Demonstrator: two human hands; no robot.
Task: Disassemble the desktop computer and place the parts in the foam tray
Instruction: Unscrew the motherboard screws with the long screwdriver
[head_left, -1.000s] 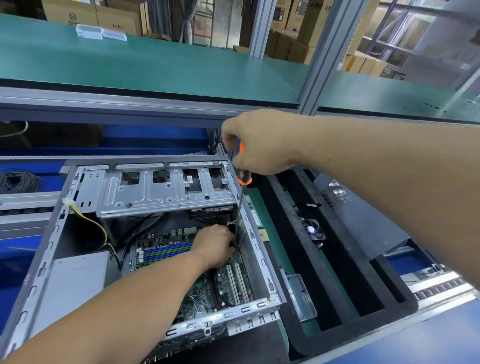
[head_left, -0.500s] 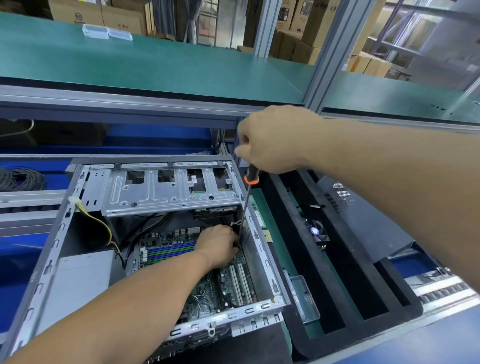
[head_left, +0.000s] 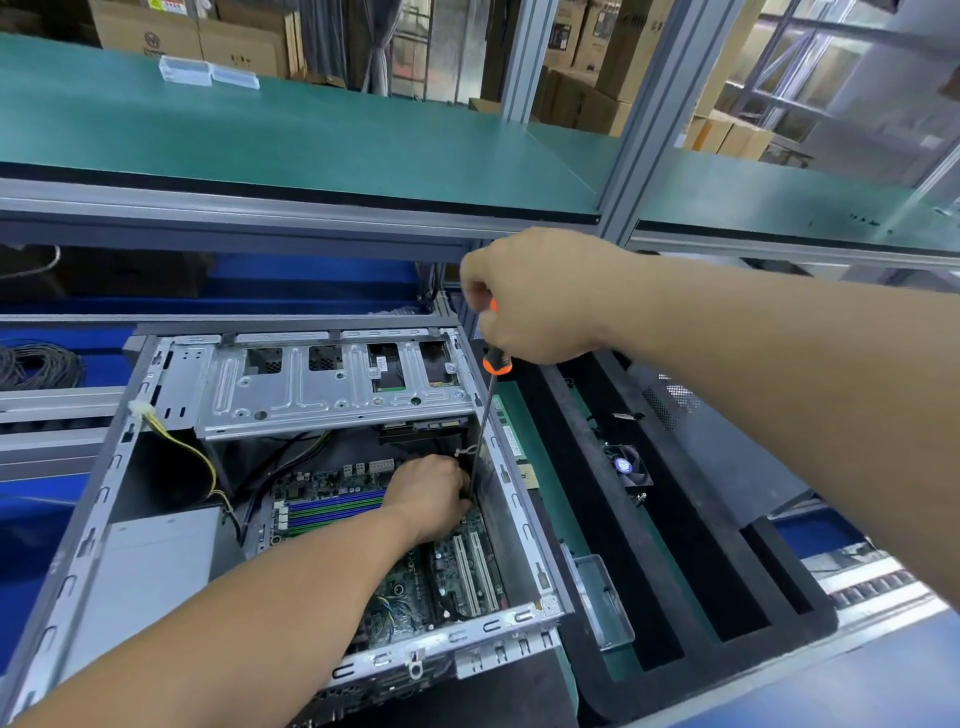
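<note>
Still, the right hand grips the screwdriver upright.

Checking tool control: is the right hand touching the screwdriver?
Touching. The head view shows the right hand wrapped round the screwdriver handle, whose orange-black end sticks out below the fist while the shaft runs down into the computer case.

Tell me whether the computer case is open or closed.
Open. The computer case has no side panel on top: its motherboard lies exposed, and the left hand reaches inside beside the screwdriver shaft.
</note>
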